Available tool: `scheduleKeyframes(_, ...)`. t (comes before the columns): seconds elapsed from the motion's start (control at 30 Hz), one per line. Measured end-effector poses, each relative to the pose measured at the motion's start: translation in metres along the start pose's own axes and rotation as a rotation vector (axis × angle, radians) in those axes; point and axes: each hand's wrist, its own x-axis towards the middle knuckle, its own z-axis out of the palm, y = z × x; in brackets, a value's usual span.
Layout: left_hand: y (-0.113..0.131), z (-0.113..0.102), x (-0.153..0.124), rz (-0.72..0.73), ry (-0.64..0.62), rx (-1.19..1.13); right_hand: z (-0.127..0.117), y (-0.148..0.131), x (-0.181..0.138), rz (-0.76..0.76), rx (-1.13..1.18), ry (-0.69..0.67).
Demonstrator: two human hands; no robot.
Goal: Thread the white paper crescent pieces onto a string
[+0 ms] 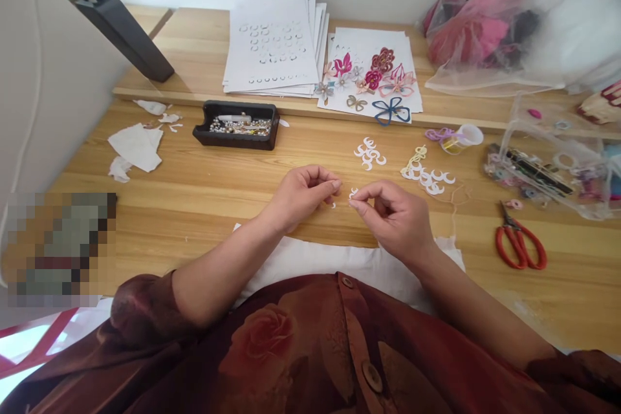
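My left hand (306, 194) is closed in a pinch just above the table. What its fingertips hold, if anything, is too small to make out. Facing it, my right hand (398, 217) also pinches thumb and forefinger together. Small white crescent cutouts (354, 193) show right at the right fingertips; whether they are held or lie on the table I cannot tell. A tiny white sliver (333, 206) is below the left fingertips. Farther back lies a cluster of white crescents (369, 154). More crescents (429, 179) lie to the right, by a pale yellow cord (416, 160).
Red-handled scissors (520, 246) lie at right, near a clear plastic box (543, 162) of supplies. A small cup (463, 139) stands behind. At left are a black tray (236, 125) of beads and paper scraps (136, 145). Paper sheets (274, 45) and wrapped flowers (373, 79) occupy the shelf.
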Motion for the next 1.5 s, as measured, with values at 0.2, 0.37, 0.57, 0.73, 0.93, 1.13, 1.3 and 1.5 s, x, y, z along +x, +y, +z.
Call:
scheduleKeyframes(0.2, 0.002, 0.006, -0.009, -0.152, -0.105, -0.153, 0.003, 0.006, -0.002, -0.406, -0.133, 0.162)
scheduleKeyframes(0.37, 0.003, 0.008, -0.011, -0.151, -0.097, -0.156, 0.002, 0.012, -0.003, -0.415, -0.201, 0.124)
scheduleKeyframes(0.57, 0.0, 0.01, -0.009, -0.065, -0.083, -0.113, 0.004, 0.014, -0.001, -0.448, -0.182, 0.12)
scheduleKeyframes(0.73, -0.003, 0.01, -0.007, 0.017, -0.054, -0.077, 0.003, 0.011, 0.002, -0.369, -0.151, 0.104)
scheduleKeyframes(0.93, -0.004, 0.008, -0.004, 0.097, -0.011, 0.095, 0.0, 0.009, 0.003, -0.277, -0.163, 0.18)
scheduleKeyframes(1.13, -0.007, 0.008, -0.004, 0.136, -0.01, 0.171, 0.003, 0.01, 0.002, -0.263, -0.211, 0.139)
scheduleKeyframes(1.3, -0.006, 0.01, -0.005, 0.112, 0.018, 0.143, 0.008, 0.001, 0.001, 0.015, -0.068, 0.123)
scheduleKeyframes(1.5, -0.005, 0.014, -0.007, 0.095, 0.046, 0.071, 0.012, 0.006, 0.006, 0.462, 0.483, -0.023)
